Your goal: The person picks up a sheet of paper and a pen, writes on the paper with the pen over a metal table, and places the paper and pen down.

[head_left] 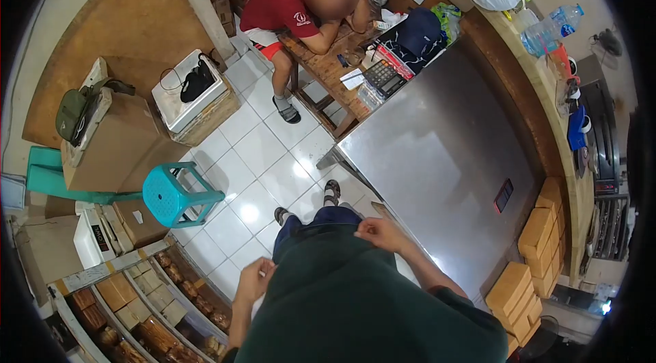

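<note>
Left hand (253, 279) by the side of the dark green cloth shirt (342, 301), fingers curled; can't tell if the tips pinch cloth. Right hand (384, 234) near the shirt's front, thumb and fingers bent toward each other — a pinch on fabric can't be confirmed. Shirt is worn on the torso, between both hands. Hands sit close to the body, probably for easy reach to the cloth.

Containers: open white rectangular box (179, 115) holds a black soft bag (197, 83) and sits on a wooden crate (206, 120), likely to raise it off the floor. Wood-framed display case (102, 271) at lower left has narrow dividers, likely to keep its brown and pale packages (117, 291) in rows. Dark open tray (434, 61) holds a navy fabric cap (419, 31) and black calculator (380, 76), presumably within reach of the seated person (280, 7). Plain brown cardboard boxes (536, 233) stand stacked by the steel counter's (424, 158) edge — contents hidden.
</note>
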The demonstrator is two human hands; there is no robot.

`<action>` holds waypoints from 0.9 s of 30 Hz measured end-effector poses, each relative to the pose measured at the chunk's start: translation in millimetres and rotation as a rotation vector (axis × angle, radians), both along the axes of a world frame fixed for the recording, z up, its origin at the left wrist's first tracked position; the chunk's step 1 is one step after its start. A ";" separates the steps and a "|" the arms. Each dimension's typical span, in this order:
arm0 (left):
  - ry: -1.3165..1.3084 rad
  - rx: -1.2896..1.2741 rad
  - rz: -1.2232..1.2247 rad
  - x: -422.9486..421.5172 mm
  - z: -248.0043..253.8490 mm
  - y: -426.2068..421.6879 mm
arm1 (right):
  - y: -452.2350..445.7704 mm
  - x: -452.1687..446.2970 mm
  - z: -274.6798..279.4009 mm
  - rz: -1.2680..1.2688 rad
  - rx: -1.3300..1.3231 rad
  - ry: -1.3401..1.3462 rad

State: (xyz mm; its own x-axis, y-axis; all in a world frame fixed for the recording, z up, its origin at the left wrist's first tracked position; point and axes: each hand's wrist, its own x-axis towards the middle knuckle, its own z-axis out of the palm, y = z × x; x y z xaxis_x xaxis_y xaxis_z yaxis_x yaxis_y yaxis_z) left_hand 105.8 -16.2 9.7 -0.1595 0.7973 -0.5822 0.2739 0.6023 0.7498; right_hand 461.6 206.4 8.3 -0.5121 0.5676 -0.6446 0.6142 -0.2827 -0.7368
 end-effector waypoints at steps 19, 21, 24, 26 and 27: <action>-0.103 -0.289 0.178 17.2 -8.3 -109.7 | -55.0 71.1 6.5 -0.024 -0.439 -0.121; -0.220 0.046 0.189 19.8 -72.2 -151.7 | -54.2 63.6 14.4 0.014 -0.431 -0.107; -0.548 1.070 0.212 31.6 -161.7 -197.3 | -55.1 52.3 25.2 0.131 -0.394 -0.062; -0.406 0.635 0.137 22.0 -119.0 -187.2 | -62.7 34.9 32.2 0.164 -0.369 -0.166; -0.257 0.210 0.060 15.5 -78.7 -169.0 | -66.9 23.9 35.6 0.202 -0.336 -0.269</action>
